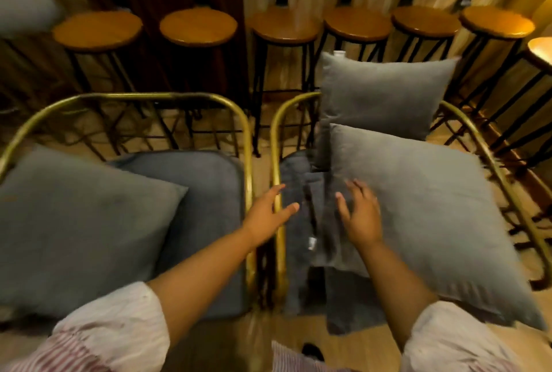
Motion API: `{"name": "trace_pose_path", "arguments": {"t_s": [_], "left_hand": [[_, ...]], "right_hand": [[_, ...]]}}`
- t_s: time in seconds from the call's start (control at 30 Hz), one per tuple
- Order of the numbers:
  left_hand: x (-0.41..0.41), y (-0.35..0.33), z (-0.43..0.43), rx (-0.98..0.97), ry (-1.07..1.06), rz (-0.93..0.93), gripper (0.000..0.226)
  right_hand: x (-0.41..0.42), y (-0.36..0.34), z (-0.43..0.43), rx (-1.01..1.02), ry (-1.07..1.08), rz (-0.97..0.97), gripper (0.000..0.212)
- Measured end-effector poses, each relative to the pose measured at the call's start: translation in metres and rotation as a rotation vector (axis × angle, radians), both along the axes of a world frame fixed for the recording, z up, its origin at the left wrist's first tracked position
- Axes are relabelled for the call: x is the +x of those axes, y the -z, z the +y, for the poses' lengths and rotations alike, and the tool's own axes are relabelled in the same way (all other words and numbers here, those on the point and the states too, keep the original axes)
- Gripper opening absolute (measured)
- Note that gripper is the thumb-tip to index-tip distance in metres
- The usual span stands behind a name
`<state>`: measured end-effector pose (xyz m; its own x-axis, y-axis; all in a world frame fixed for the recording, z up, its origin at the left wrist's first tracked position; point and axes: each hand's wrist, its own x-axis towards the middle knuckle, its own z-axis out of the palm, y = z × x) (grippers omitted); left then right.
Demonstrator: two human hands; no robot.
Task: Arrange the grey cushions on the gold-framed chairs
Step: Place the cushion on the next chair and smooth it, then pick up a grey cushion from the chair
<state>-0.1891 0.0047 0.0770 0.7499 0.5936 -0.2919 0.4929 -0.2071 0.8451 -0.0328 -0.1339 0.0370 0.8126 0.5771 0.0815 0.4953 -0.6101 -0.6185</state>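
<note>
Two gold-framed chairs stand side by side below me. The left chair (140, 97) has a blue-grey seat pad (206, 192) and one grey cushion (77, 228) lying on its left half. On the right chair (277, 138) a grey cushion (385, 97) leans upright at the back, and a larger grey cushion (433, 213) lies tilted on the seat. A dark grey cloth (301, 210) is spread over that seat. My left hand (268, 213) hovers open over the gap between the chair arms. My right hand (361, 216) is open, its palm against the large cushion's left edge.
A row of round wooden bar stools (283, 25) with black metal legs stands right behind the chairs. Another grey cushion (24, 10) shows at the far left edge. The floor (373, 347) is light wood. My striped sleeves fill the bottom corners.
</note>
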Motion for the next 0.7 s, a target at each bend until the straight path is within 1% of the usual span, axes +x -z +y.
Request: {"name": "trace_pose_path", "arguments": {"t_s": [0.13, 0.2, 0.33, 0.4, 0.5, 0.57, 0.63, 0.7], "left_hand": [[-0.129, -0.002, 0.046, 0.048, -0.076, 0.032, 0.058], [-0.193, 0.002, 0.076, 0.055, -0.132, 0.057, 0.058], [-0.298, 0.001, 0.135, 0.067, -0.343, 0.104, 0.057], [-0.342, 0.003, 0.164, 0.055, -0.446, 0.123, 0.057], [-0.382, 0.012, 0.2, 0.039, -0.573, 0.138, 0.06], [-0.396, 0.021, 0.224, -0.005, -0.686, 0.105, 0.061], [-0.406, 0.031, 0.241, -0.061, -0.864, 0.044, 0.066], [-0.413, 0.046, 0.252, -0.093, -1.063, -0.018, 0.077]], "right_hand": [[-0.101, 0.008, 0.076, 0.013, -0.215, 0.047, 0.067], [-0.154, 0.011, 0.111, 0.014, -0.294, 0.113, 0.065], [-0.243, 0.023, 0.174, 0.015, -0.424, 0.259, 0.053], [-0.278, 0.027, 0.204, 0.016, -0.43, 0.348, 0.045], [-0.311, 0.033, 0.247, 0.006, -0.374, 0.547, 0.051], [-0.322, 0.037, 0.276, -0.005, -0.35, 0.651, 0.054], [-0.325, 0.042, 0.304, -0.016, -0.338, 0.708, 0.054], [-0.323, 0.046, 0.334, -0.059, -0.359, 0.713, 0.054]]}}
